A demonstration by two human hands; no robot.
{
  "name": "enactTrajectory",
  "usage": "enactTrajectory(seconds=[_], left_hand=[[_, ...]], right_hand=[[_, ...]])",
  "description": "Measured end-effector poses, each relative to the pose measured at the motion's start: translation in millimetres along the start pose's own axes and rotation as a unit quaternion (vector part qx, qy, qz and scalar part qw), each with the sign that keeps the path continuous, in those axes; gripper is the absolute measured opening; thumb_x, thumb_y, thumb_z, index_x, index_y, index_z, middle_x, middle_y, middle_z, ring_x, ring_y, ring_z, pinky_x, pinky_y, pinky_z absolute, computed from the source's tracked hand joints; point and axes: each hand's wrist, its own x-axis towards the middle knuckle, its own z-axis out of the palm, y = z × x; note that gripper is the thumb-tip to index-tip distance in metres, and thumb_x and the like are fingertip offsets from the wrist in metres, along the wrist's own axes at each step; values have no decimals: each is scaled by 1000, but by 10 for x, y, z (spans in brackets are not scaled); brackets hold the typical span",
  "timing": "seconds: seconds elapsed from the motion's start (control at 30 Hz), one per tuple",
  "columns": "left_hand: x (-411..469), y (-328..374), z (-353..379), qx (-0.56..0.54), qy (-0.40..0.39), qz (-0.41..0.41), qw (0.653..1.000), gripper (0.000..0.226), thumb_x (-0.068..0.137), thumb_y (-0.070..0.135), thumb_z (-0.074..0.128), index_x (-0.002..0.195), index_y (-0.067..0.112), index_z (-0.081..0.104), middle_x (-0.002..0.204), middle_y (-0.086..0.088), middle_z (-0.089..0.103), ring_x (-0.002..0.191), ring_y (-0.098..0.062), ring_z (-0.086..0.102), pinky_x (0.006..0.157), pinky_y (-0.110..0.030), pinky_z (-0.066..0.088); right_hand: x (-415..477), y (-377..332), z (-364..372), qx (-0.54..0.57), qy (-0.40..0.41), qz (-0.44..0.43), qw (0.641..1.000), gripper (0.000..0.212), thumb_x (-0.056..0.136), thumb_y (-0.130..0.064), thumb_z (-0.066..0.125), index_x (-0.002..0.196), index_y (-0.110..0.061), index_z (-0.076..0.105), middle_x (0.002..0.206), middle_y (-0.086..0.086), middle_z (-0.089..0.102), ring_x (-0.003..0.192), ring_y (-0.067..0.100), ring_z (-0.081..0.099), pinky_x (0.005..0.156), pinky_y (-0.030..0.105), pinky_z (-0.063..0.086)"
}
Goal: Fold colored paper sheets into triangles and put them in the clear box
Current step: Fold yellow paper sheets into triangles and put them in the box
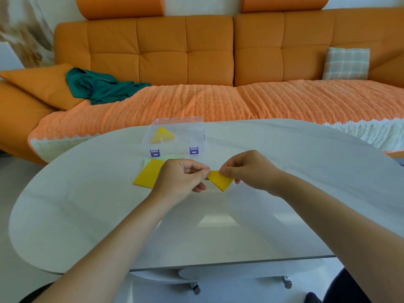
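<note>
A yellow folded paper triangle (pixel 221 180) is held just above the white table (pixel 87 215), point downward. My left hand (pixel 181 179) pinches its left corner and my right hand (pixel 249 171) pinches its upper right edge. Behind my left hand lies a flat yellow sheet (pixel 147 174) on top of a pale green sheet (pixel 150 161). Further back stands the clear box (pixel 175 136) with purple latches, open, with one yellow triangle (pixel 162 134) inside.
An orange sofa (pixel 196 62) with a knitted orange throw runs behind the table. On it lie a green cloth (pixel 98 86) at the left and a checked cushion (pixel 346 63) at the right. The table's rounded near edge is close to my body.
</note>
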Motion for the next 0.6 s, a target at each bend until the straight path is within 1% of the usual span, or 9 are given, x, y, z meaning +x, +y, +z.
enactTrajectory(seconds=[0.03, 0.1, 0.2, 0.23, 0.3, 0.37, 0.43, 0.5, 0.6], left_hand=[[5, -21, 3, 16, -2, -2, 1000, 7, 87, 10, 74, 85, 16, 77, 72, 0, 76, 61, -19, 72, 59, -29, 58], [14, -71, 14, 75, -13, -1, 997, 7, 86, 15, 75, 81, 20, 77, 71, 4, 75, 59, -12, 70, 61, -27, 57], [36, -144, 35, 228, -36, 33, 972, 6, 82, 25, 75, 78, 28, 76, 72, 13, 73, 67, 0, 66, 66, -21, 53], [38, -150, 42, 262, -38, 40, 963, 6, 81, 28, 74, 77, 31, 75, 72, 15, 72, 70, 1, 64, 66, -21, 52], [41, -145, 55, 302, -36, 46, 951, 4, 80, 31, 72, 77, 34, 73, 75, 16, 71, 69, 0, 60, 62, -22, 48], [45, -133, 65, 347, -41, 60, 935, 4, 82, 32, 70, 81, 33, 73, 79, 15, 70, 68, -1, 58, 58, -21, 45], [56, -143, 65, 359, -53, 64, 930, 5, 83, 31, 68, 82, 32, 73, 82, 14, 69, 73, -4, 58, 62, -23, 48], [70, -154, 56, 345, -60, 63, 935, 4, 83, 30, 69, 82, 32, 72, 84, 12, 66, 78, -6, 58, 67, -25, 50], [92, -184, 70, 349, -53, 99, 930, 7, 83, 29, 73, 89, 31, 71, 92, 12, 57, 90, -7, 50, 75, -23, 42]], right_hand=[[10, 13, 5, -13, -2, 3, 1000, 10, 90, -30, 72, 86, -23, 79, 79, -3, 72, 65, 5, 57, 59, 18, 47], [23, 42, 34, -57, -12, 3, 998, 11, 89, -31, 71, 84, -24, 78, 77, -7, 69, 66, 5, 55, 59, 19, 46], [35, 75, 108, -161, -36, -6, 986, 10, 91, -35, 68, 84, -29, 73, 79, -13, 66, 71, 6, 57, 61, 19, 46], [40, 81, 130, -189, -40, -8, 981, 10, 91, -37, 66, 86, -31, 71, 82, -14, 65, 76, 7, 59, 64, 20, 47], [53, 85, 162, -228, -41, -13, 973, 8, 92, -38, 64, 88, -34, 69, 86, -16, 65, 85, 9, 61, 73, 23, 49], [58, 81, 184, -251, -36, -20, 967, 6, 91, -39, 64, 88, -35, 68, 88, -17, 65, 89, 8, 61, 76, 23, 48], [60, 78, 200, -284, -27, -36, 958, 7, 89, -41, 64, 89, -35, 68, 91, -16, 65, 90, 8, 60, 80, 25, 48], [59, 75, 214, -308, -22, -50, 950, 9, 89, -42, 64, 90, -34, 68, 93, -14, 65, 90, 9, 60, 84, 28, 47], [52, 58, 225, -312, -17, -62, 948, 6, 88, -41, 65, 88, -35, 67, 93, -13, 64, 90, 11, 59, 85, 30, 46]])
